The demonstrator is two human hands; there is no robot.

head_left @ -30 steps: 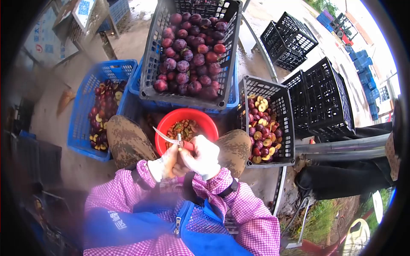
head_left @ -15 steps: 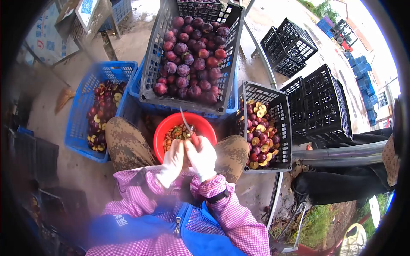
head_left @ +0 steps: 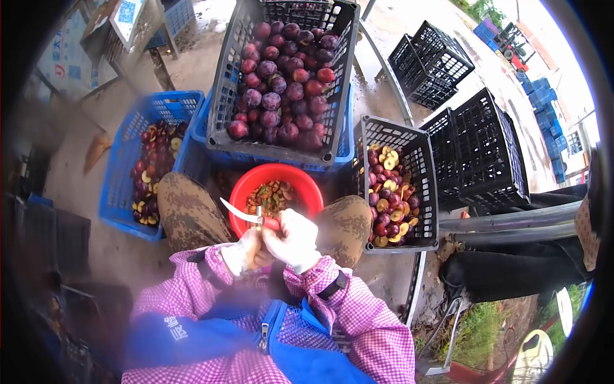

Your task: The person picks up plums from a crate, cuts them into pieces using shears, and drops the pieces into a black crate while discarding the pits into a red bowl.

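Note:
My right hand (head_left: 295, 242), in a white glove, is closed around the red handle of a curved knife (head_left: 271, 223). Its bare blade points to the left, over the near rim of a red basin (head_left: 313, 190). Just left of it, my gloved left hand (head_left: 243, 253) is closed close under the blade; what its fingers hold is hidden. Inside the basin lie plum pits (head_left: 271, 195), brownish with some green bits. Straight ahead, a black crate (head_left: 220, 115) full of whole plums (head_left: 295, 89) rests on a blue crate (head_left: 346, 137).
Cut plums (head_left: 388, 205) fill part of a black crate (head_left: 430, 192) on the right. More lie in a blue crate (head_left: 115, 185) on the left. Stacked black crates (head_left: 476, 153) stand farther right, near a person's dark-clothed leg (head_left: 505, 272). My knees flank the basin.
The knife has swung from pointing up and away to pointing left, across my left hand. Both hands have shifted slightly toward me and left.

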